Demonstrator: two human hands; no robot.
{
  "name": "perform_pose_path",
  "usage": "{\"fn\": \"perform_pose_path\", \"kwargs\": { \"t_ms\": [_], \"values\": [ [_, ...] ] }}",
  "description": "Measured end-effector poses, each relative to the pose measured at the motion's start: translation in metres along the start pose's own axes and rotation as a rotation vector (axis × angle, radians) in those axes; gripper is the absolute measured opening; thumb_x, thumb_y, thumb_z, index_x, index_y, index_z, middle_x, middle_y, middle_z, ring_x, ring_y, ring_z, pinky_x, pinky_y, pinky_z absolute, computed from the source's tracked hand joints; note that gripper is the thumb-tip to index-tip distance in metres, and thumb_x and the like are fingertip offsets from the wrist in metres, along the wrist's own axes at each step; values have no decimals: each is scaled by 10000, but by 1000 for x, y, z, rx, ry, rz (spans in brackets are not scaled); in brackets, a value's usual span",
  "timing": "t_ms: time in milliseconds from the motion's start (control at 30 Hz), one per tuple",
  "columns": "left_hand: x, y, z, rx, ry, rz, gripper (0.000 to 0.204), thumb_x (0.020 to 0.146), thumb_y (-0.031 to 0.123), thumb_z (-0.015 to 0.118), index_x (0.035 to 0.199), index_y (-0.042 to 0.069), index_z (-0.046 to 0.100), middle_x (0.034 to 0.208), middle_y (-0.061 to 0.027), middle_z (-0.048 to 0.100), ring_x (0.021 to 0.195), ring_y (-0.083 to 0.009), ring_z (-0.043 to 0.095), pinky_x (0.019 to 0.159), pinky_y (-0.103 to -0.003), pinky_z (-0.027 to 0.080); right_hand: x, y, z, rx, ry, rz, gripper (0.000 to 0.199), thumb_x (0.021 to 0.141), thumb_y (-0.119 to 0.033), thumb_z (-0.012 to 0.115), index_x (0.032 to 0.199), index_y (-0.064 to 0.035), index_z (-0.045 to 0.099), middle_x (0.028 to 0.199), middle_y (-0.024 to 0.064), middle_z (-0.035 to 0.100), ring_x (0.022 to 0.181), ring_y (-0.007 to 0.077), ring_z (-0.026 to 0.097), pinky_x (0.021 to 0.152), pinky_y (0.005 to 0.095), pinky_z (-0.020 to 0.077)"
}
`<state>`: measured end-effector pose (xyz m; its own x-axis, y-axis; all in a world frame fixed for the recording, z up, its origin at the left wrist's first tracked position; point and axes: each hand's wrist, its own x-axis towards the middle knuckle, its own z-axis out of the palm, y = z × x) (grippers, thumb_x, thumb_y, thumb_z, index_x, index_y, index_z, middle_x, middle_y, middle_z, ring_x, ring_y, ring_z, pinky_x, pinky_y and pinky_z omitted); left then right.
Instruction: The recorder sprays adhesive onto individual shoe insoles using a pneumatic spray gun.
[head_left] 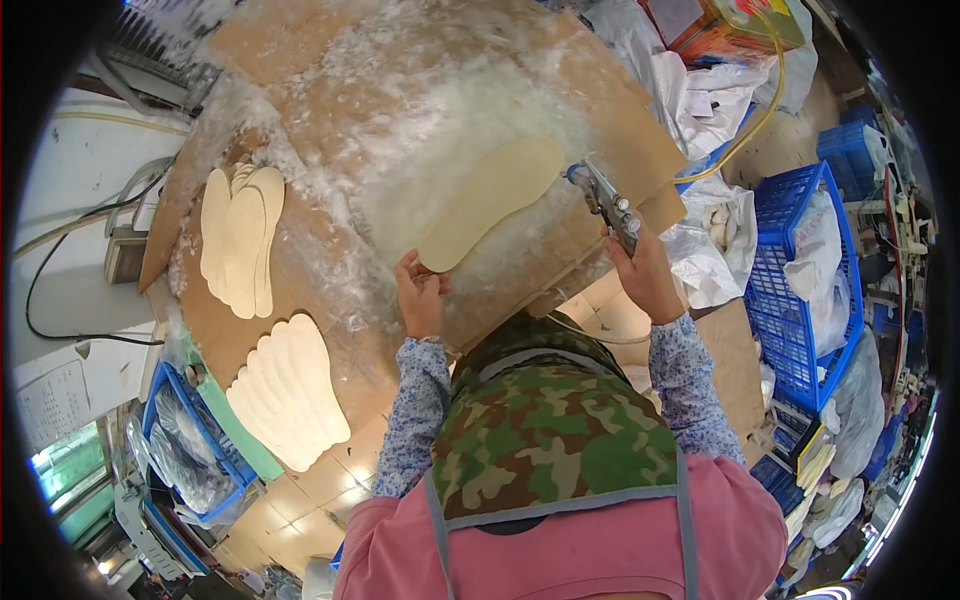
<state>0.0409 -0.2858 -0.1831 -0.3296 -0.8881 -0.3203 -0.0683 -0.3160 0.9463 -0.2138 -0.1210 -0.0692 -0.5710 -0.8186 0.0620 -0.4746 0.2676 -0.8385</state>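
Note:
My right hand (645,272) is wrapped round a metal spray gun (606,205), its nozzle pointing left at the toe-side end of a pale insole (495,200). A yellowish hose runs near the gun. My left hand (420,292) pinches the near, lower-left end of that insole by its edge. The insole lies at a slant over brown cardboard (330,100) coated in white fluffy residue. To the left, a pile of cream insoles (240,235) rests on the cardboard. Closer to me, several more insoles (290,390) lie fanned out in an overlapping row.
A blue plastic crate (785,290) with white bags stands at the right. Another blue crate (200,440) of clear bags sits at lower left. White plastic sheeting (690,110) and a red-orange tin (700,30) are at upper right. A yellow hose (765,105) curves past them.

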Motion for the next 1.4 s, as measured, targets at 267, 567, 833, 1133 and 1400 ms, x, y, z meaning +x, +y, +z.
{"fn": "perform_pose_path", "kwargs": {
  "t_ms": [267,567,833,1133,1400],
  "values": [
    [1,-3,-4,23,-27,43,478,822,-60,464,1282,-1,347,1006,-125,536,802,-180,604,631,-278,530,-20,-3,10,-59,-18,-1,289,828,-15,572,1106,-12,493,850,161,619,747,330,599,659,368,459],
    [-1,-3,-6,9,-47,32,483,828,-54,466,1290,4,341,1012,-127,532,822,-182,602,642,-272,525,-26,-21,22,27,-140,-7,258,844,-45,575,1087,-8,496,824,205,587,764,377,576,654,397,443],
    [-1,1,-7,13,-61,35,480,828,-57,462,1289,4,343,1004,-123,527,824,-183,595,642,-273,519,-31,-18,14,-58,-59,-31,285,855,-77,593,1112,-5,493,837,213,600,755,386,583,645,392,451],
    [0,0,-8,6,-45,44,477,825,-64,457,1286,-9,346,1001,-127,524,820,-176,598,616,-261,520,-37,-22,13,-21,-87,35,250,860,-33,579,1094,-9,494,842,169,623,718,302,618,632,346,464],
    [1,-1,-5,-11,-29,41,464,828,-64,452,1277,-9,349,987,-113,524,788,-155,588,618,-258,511,-49,-37,29,-11,-212,16,265,854,-21,569,1109,-24,499,831,156,624,734,312,616,646,340,466]
  ]
}}
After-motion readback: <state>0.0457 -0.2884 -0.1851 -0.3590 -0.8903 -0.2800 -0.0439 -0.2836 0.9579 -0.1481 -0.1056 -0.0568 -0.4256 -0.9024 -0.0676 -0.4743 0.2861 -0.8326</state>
